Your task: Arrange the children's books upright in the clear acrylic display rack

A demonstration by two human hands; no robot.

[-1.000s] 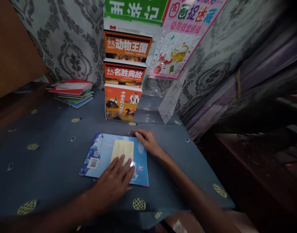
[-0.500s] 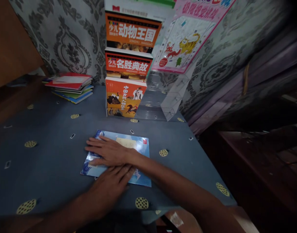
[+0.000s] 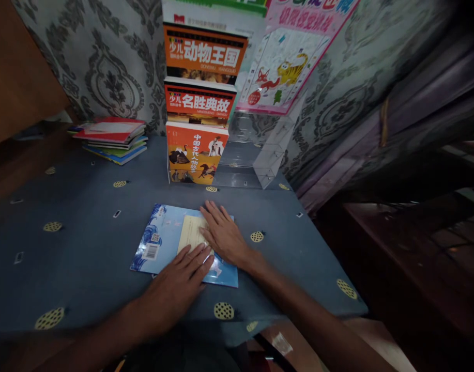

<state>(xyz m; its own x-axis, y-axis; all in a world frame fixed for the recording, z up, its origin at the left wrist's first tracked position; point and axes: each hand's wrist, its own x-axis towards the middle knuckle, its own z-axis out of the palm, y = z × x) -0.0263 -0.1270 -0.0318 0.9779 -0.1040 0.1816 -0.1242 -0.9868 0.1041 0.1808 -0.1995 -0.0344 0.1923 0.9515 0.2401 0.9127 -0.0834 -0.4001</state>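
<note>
A blue book [image 3: 169, 227] lies flat on the table, its back cover up, with a wave pattern, a QR code and a barcode along its left side and a pale yellow panel in the middle. My left hand [image 3: 182, 276] rests on the book's lower edge, fingers stretched over the yellow panel. My right hand [image 3: 225, 235] lies flat across the upper right part of the cover, fingers pointing up and left. Both hands are open, and their fingers hide part of the panel and the right side.
Behind the book stands a clear acrylic rack [image 3: 270, 150] with an orange book [image 3: 196, 152], a red book [image 3: 200, 103] and a pink book [image 3: 283, 62] among others. A stack of books [image 3: 110, 137] lies at the back left. The patterned tablecloth [image 3: 85, 222] ends at the right edge.
My right hand has slid from the left part of the cover to its upper right, uncovering the barcode and QR code. My left hand stays near the lower edge.
</note>
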